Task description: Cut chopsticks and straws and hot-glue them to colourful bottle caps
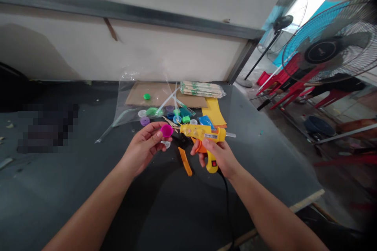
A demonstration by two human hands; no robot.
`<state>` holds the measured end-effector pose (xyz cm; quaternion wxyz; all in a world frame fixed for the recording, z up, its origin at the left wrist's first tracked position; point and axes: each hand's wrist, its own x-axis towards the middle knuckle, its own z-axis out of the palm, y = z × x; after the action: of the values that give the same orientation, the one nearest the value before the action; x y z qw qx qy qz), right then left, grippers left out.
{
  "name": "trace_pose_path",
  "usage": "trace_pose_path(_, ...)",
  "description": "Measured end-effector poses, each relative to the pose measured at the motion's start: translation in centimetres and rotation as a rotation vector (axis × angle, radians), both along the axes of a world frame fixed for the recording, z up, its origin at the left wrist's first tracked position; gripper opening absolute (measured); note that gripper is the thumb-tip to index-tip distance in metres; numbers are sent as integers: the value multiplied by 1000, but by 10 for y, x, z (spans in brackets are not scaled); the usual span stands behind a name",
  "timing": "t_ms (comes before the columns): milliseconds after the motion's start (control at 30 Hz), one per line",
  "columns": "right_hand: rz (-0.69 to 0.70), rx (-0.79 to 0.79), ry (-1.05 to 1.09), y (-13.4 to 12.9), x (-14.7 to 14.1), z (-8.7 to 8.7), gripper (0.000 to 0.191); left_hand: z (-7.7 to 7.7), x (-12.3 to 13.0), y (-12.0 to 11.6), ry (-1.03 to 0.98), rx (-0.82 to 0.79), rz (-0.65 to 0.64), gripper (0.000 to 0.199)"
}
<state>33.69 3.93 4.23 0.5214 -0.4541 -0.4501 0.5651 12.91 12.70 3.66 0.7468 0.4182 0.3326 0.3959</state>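
My left hand (143, 148) pinches a magenta plastic bottle cap (167, 130) between thumb and fingers. My right hand (219, 156) grips a yellow hot glue gun (203, 133) by its handle, with the nozzle pointing left, close to the cap and apart from it. A glue stick (230, 135) juts from the back of the gun, and a black power cord (226, 200) trails down from the handle. Just below my left hand lies a white bottle cap (166, 144). An orange plastic strip (185, 160) lies on the table between my hands.
Several coloured bottle caps (165, 114) lie on a clear plastic bag (129, 106) over cardboard (153, 95). Behind them are wrapped wooden sticks (202, 89) and yellow paper (214, 111). The dark table (70, 188) ends at the right, beyond which stand fans and red chairs.
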Motion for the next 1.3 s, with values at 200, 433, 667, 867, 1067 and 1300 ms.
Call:
trace_pose_path(200, -8, -15, -14, -1, -1, 0, 35, -1, 1, -1, -29, 23, -11, 25)
trace_pose_path(433, 51, 53, 126, -3, -2, -2, 29, 0, 4, -3, -9, 14, -55, 26)
trace_pose_path(667, 2, 9, 28, 0, 0, -1, 33, 2, 2, -4, -27, 13, -45, 26)
trace_pose_path(867, -37, -30, -31, 1, 0, 1, 31, 2, 0, -3, -70, 28, 17, 25)
trace_pose_path(1067, -33, -6, -45, -1, 0, 2, 31, 2, 0, -2, -60, 67, 52, 28)
trace_pose_path(1300, -4, 19, -51, -1, -2, 2, 34, -2, 2, -3, 18, 92, 69, 29)
